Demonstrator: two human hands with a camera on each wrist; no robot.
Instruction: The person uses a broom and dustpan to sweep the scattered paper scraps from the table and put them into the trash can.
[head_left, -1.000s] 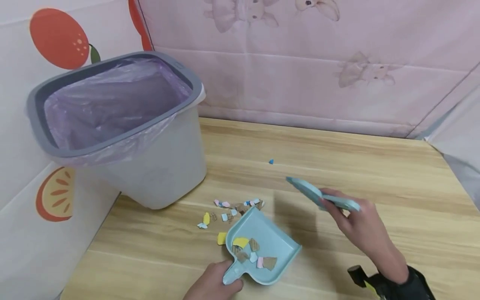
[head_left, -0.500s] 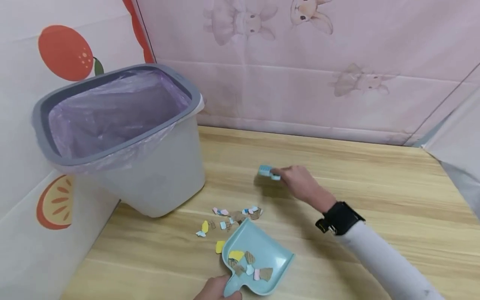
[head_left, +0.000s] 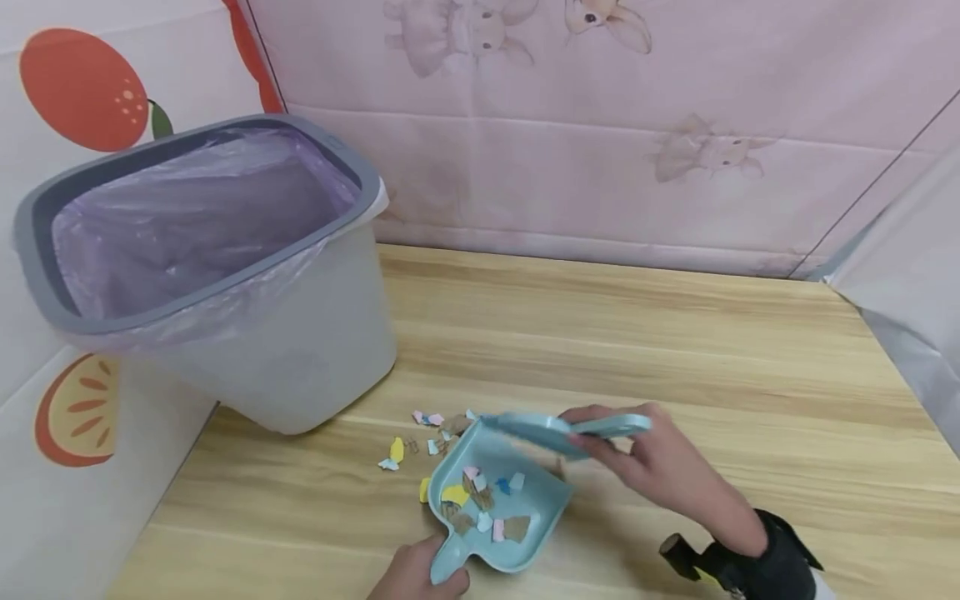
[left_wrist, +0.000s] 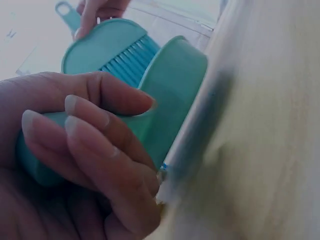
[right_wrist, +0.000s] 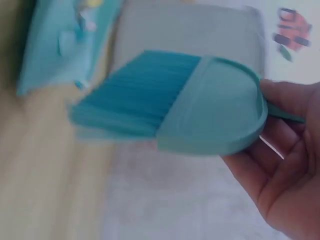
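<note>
Currently, the right hand (head_left: 667,467) pinches the brush (head_left: 534,428) near its handle, holding it over the open lip of the dustpan (head_left: 543,498); whether the bristles touch it is unclear. Curled fingers of the left hand (head_left: 418,572) grip the dustpan's handle. Mixed scraps (head_left: 516,527) lie inside, while loose scraps (head_left: 454,425) rest on the tabletop (head_left: 675,350) beyond its left side, near the lined bin (head_left: 330,325). Sweeping seems partly done; the next stroke probably calls for turning the lip toward them.
</note>
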